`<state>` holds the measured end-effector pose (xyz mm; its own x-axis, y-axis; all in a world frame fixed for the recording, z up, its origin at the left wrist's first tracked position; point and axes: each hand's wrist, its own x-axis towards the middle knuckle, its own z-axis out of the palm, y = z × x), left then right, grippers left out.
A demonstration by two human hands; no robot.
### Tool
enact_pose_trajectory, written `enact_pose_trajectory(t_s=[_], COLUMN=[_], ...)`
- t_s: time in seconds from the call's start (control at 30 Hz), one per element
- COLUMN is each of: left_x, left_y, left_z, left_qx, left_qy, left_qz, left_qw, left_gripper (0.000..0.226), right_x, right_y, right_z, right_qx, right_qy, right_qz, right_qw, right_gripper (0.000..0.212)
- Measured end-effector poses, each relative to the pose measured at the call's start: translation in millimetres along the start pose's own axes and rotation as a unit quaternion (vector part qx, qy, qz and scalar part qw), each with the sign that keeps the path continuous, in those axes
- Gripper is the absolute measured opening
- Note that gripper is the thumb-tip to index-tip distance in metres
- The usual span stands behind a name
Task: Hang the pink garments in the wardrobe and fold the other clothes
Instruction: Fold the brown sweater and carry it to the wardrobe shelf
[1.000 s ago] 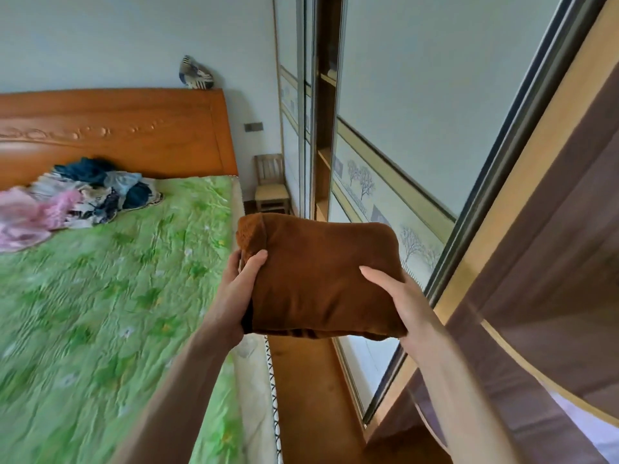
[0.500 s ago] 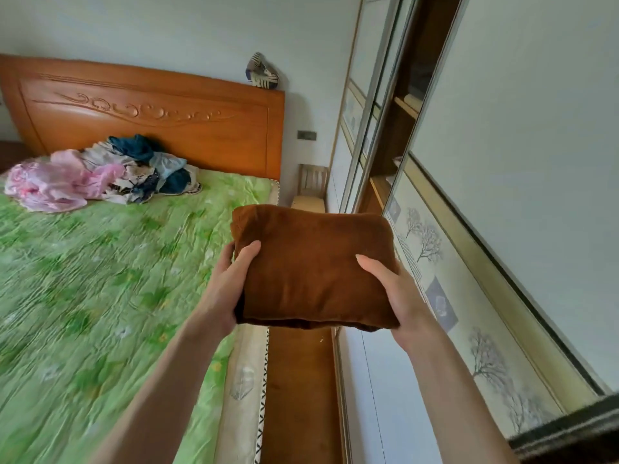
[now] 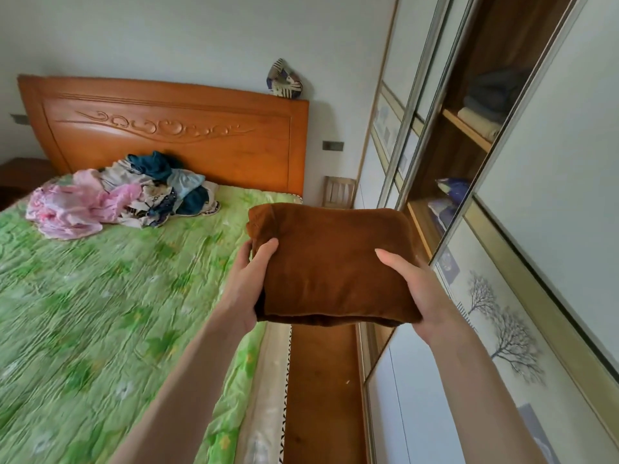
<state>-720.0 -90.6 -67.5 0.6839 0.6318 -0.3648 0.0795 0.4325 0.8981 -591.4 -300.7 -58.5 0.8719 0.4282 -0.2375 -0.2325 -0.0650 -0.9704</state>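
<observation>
View has swung from the wardrobe (image 3: 469, 135) toward the bed (image 3: 100, 296). Folded brown garment (image 3: 331, 262) still held above bed's edge, left hand (image 3: 246, 289) and right hand (image 3: 415, 293) fingers clamping its sides. Unsorted pile (image 3: 134, 192) remains at the headboard.

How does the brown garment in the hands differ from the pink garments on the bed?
The brown garment is folded into a compact bundle; the pink garments lie crumpled and loose. The brown one is held in the air between the left hand and right hand; the pink ones rest on the green bedspread, beside other unfolded clothes. Both are cloth.
</observation>
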Motion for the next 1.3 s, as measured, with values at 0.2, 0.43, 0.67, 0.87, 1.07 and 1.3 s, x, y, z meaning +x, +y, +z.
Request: enact_pose_trajectory(t_s=[0.2,0.43,0.67,0.87,1.07,1.3], left_x=[65,174,291,359,404,464], left_y=[19,43,77,102,114,127], left_z=[31,75,140,185,215,257], left_qx=[0.019,0.037,0.027,0.018,0.026,0.048], left_qy=[-0.003,0.000,-0.006,-0.027,-0.040,-0.084], left_qz=[0.004,0.011,0.006,0.019,0.016,0.007], left_qw=[1.000,0.999,1.000,0.999,0.999,0.995], left_gripper=[0.055,0.050,0.052,0.053,0.049,0.053], right_x=[75,198,338,411,447,488], right_y=[-13,-25,-54,-82,-94,-120], right_z=[-5,-9,-27,-39,-48,-64], right_qx=[0.001,0.032,0.035,0.047,0.068,0.072], right_qy=[0.008,0.003,0.004,0.020,0.041,0.099], right_qz=[-0.003,0.006,0.020,0.004,0.002,0.006], right_qw=[1.000,0.999,0.999,0.999,0.997,0.992], right_gripper=[0.039,0.063,0.071,0.056,0.055,0.062])
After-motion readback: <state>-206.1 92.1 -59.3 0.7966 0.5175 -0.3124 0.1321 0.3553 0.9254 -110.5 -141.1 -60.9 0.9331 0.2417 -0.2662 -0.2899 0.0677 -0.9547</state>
